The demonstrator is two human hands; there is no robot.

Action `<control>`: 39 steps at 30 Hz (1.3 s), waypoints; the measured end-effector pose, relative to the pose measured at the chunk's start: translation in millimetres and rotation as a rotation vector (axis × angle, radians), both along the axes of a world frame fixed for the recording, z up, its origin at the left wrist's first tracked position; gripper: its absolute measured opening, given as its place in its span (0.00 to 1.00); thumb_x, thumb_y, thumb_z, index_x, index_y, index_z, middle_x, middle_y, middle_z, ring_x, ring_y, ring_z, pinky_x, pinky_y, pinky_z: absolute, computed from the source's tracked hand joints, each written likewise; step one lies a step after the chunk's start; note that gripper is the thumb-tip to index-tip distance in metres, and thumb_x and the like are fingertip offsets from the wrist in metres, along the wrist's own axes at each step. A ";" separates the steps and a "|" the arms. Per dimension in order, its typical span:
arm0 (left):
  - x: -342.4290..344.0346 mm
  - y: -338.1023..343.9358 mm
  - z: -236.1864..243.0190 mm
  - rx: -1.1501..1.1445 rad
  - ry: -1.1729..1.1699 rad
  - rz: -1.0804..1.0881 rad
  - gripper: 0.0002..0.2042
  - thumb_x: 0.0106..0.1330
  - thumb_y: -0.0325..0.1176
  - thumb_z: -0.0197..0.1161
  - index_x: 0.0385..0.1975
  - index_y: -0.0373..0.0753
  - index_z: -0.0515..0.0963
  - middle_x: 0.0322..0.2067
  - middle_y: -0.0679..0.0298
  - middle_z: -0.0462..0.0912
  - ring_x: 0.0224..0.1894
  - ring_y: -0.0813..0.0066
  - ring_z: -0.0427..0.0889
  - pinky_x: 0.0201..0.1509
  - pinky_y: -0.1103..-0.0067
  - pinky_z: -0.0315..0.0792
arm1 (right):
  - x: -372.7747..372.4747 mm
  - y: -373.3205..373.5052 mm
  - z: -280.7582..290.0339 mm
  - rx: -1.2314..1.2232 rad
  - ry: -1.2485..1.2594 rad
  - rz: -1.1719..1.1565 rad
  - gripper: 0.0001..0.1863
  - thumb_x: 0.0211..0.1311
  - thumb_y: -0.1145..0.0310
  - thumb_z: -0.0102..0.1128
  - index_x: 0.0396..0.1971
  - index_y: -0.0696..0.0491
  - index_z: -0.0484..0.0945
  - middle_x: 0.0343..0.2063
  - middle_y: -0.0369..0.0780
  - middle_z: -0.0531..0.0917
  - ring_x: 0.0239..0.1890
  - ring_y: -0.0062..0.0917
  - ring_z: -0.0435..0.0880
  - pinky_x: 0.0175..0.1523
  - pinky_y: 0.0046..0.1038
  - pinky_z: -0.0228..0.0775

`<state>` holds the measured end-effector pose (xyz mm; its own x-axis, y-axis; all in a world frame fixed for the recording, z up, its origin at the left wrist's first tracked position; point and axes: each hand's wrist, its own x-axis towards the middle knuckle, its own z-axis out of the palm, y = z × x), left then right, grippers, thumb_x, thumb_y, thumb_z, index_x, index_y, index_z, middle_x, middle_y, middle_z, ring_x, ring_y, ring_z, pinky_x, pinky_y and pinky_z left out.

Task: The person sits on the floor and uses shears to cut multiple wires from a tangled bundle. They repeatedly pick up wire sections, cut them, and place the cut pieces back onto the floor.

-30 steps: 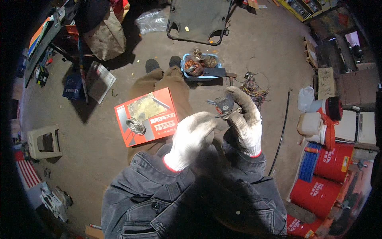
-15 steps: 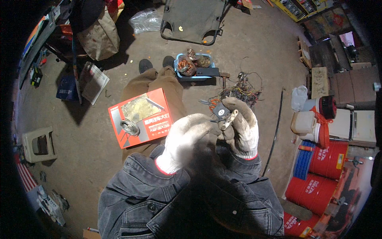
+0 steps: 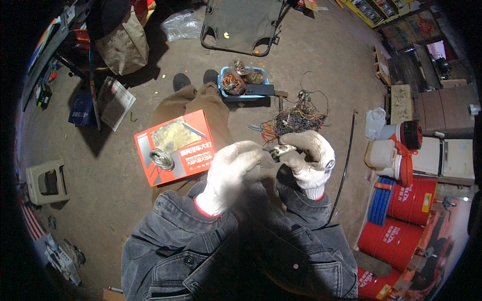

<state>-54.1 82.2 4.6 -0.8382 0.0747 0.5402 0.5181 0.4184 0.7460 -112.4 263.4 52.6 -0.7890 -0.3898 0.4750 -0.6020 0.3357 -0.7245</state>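
Note:
Both my hands wear white knitted gloves with greyed fingers. My left hand (image 3: 233, 168) is closed, fingertips bent toward the right hand. My right hand (image 3: 309, 158) is also closed, its fingers curled inward near the left fingertips. Between them shows a small piece, dark at one end and pale at the other (image 3: 281, 149); its kind is too small to tell. A red printed box (image 3: 178, 175) lies across my thighs. On it rests a coil of grey metallic wire (image 3: 162, 159).
Beyond my hands lies a tangle of thin cables (image 3: 301, 118), near an orange-handled tool (image 3: 266, 131). A blue basket (image 3: 266, 78) holds bags of scrap. A black folding frame seat (image 3: 241, 25) stands ahead. Red drums (image 3: 389, 243) line the right; a plastic stool (image 3: 47, 183) is left.
My right hand has turned and shifted slightly right, so its glove back with a round mark now shows. A dark square shape by its fingers is out of sight. The left hand barely moved.

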 end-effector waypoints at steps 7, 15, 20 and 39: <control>7.5 10.6 10.7 0.822 -1.032 -0.263 0.11 0.66 0.32 0.56 0.41 0.30 0.78 0.31 0.65 0.81 0.31 0.82 0.76 0.34 0.81 0.71 | 20.9 -14.3 -17.4 -0.485 -0.506 -0.365 0.11 0.62 0.67 0.60 0.26 0.59 0.79 0.22 0.36 0.82 0.20 0.16 0.76 0.25 0.18 0.67; 10.7 14.4 -19.7 0.478 -0.766 -0.123 0.12 0.62 0.28 0.59 0.44 0.37 0.79 0.44 0.54 0.80 0.44 0.59 0.80 0.45 0.72 0.75 | 12.3 -10.8 -24.9 -0.420 -0.410 -0.248 0.14 0.61 0.62 0.61 0.27 0.60 0.79 0.24 0.38 0.81 0.26 0.19 0.78 0.31 0.22 0.69; 10.4 14.5 -20.6 0.531 -0.696 -0.076 0.13 0.61 0.28 0.59 0.45 0.36 0.79 0.45 0.53 0.79 0.46 0.57 0.79 0.50 0.71 0.73 | 6.5 -4.5 -27.2 -0.341 -0.360 -0.145 0.14 0.60 0.62 0.61 0.27 0.60 0.80 0.24 0.37 0.79 0.26 0.19 0.77 0.32 0.23 0.68; -0.3 3.7 -40.0 0.084 -0.355 -0.038 0.16 0.63 0.30 0.51 0.49 0.33 0.76 0.50 0.51 0.77 0.55 0.58 0.75 0.60 0.72 0.68 | 8.2 -9.5 -58.7 0.178 -0.079 -0.077 0.23 0.39 0.69 0.71 0.39 0.56 0.75 0.33 0.43 0.80 0.37 0.38 0.80 0.44 0.33 0.72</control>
<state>-54.4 85.9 -35.5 -0.9720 0.0769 0.2221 0.2350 0.3339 0.9128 -104.2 253.9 -6.1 -0.8518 -0.3989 0.3396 -0.5133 0.5058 -0.6933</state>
